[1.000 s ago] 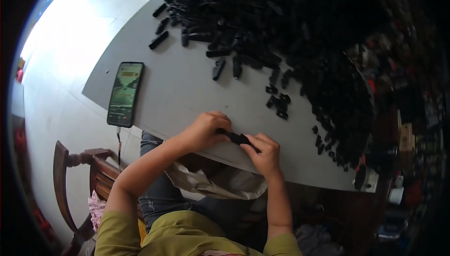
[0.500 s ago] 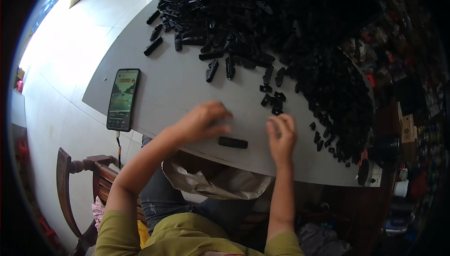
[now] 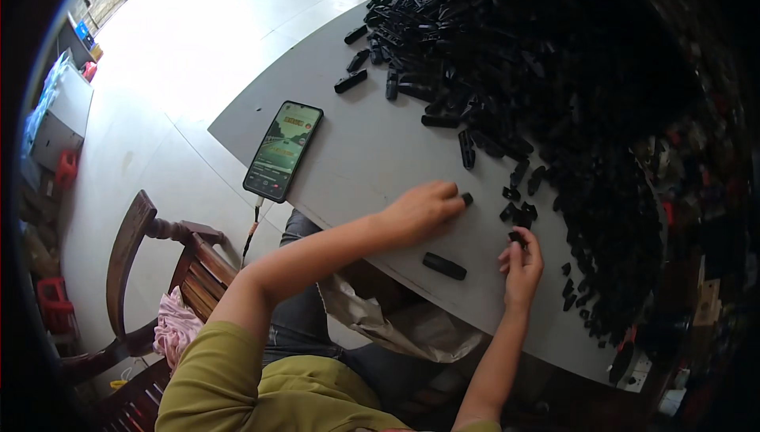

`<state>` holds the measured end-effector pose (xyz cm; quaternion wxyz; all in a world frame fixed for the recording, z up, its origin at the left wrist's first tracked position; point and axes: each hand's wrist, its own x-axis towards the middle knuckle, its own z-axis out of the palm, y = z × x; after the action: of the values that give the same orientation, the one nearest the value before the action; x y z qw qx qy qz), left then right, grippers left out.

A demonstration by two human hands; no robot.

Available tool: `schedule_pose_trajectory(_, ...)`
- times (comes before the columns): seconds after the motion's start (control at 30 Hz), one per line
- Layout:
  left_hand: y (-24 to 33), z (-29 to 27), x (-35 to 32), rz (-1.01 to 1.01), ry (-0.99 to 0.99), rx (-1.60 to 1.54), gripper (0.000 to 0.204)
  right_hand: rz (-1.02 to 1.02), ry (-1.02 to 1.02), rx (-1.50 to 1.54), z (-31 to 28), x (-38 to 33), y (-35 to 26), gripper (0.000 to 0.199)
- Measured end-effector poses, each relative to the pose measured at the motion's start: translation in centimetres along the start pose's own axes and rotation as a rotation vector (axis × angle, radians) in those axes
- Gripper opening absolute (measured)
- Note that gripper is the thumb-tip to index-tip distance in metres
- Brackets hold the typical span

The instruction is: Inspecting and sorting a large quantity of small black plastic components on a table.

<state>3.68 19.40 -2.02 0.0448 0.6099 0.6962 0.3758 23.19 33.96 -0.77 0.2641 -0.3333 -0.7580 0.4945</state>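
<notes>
- Your left hand [image 3: 418, 210] lies palm down on the grey tabletop [image 3: 372, 155], fingers curled, tips pinching a small black plastic piece [image 3: 467, 198].
- Your right hand [image 3: 521, 267] closes its fingertips on another small black piece [image 3: 517, 236].
- A longer black plastic bar [image 3: 444, 266] lies loose between both hands, touching neither.
- Beyond the bar, the big heap of black plastic parts [image 3: 554, 84] crowds the table's far side.
- A smartphone with a lit screen [image 3: 283, 150] lies left of the bar, well apart.
</notes>
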Motion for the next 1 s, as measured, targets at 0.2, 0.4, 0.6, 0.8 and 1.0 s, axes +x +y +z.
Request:
schedule_pose_trajectory(0.2,1.9,0.2,-0.9,0.066,-0.130,-0.345,0.024,-0.283,-0.142,-0.298,2.9,-1.3,-2.2,0.025)
schedule_pose_trajectory(0.4,1.3,0.4,-0.2,-0.027,-0.214,-0.472,0.024,-0.352,-0.163,-0.319,0.9,-1.4,-1.6,0.029)
schedule_pose_trajectory(0.6,0.3,-0.2,0.3,0.001,-0.265,-0.502,0.022,-0.399,-0.224,-0.383,0.7,-0.9,-1.2,0.031)
schedule_pose_trajectory(0.8,0.6,-0.3,1.0,0.087,-0.321,-0.485,0.023,-0.458,-0.358,-0.338,0.7,0.2,-1.2,0.027)
schedule_pose_trajectory(1.0,-2.1,-1.7,5.0,0.012,0.010,0.032,0.029,-0.515,0.016,-0.682,0.7,3.6,-1.5,0.029)
